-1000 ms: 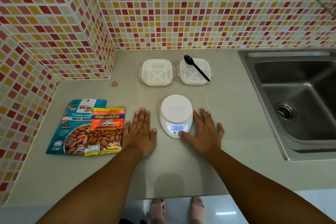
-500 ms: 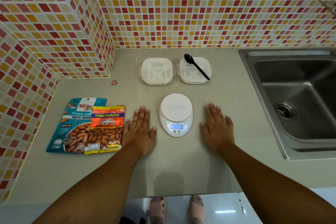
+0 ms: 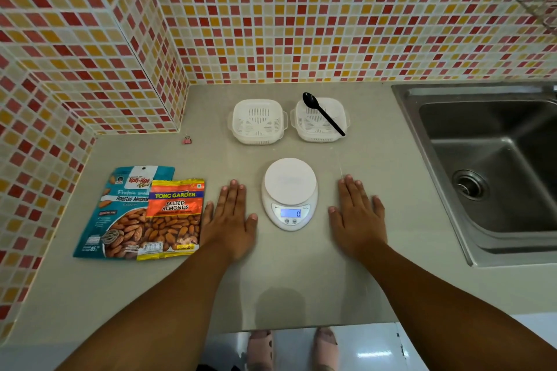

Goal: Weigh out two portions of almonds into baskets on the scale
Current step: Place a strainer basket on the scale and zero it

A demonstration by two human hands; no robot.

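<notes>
Both hands, left hand [image 3: 230, 220] and right hand [image 3: 357, 217], lay flat, empty on desk [image 3: 301, 280]; scale [image 3: 290, 194] read zero, baskets [image 3: 258, 121] unfilled, almond packs [image 3: 141, 214] unopened at frame left.

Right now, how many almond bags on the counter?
2. The teal bag lies at left; the orange bag overlaps its right edge, just beside the left hand. None seem hidden.
</notes>
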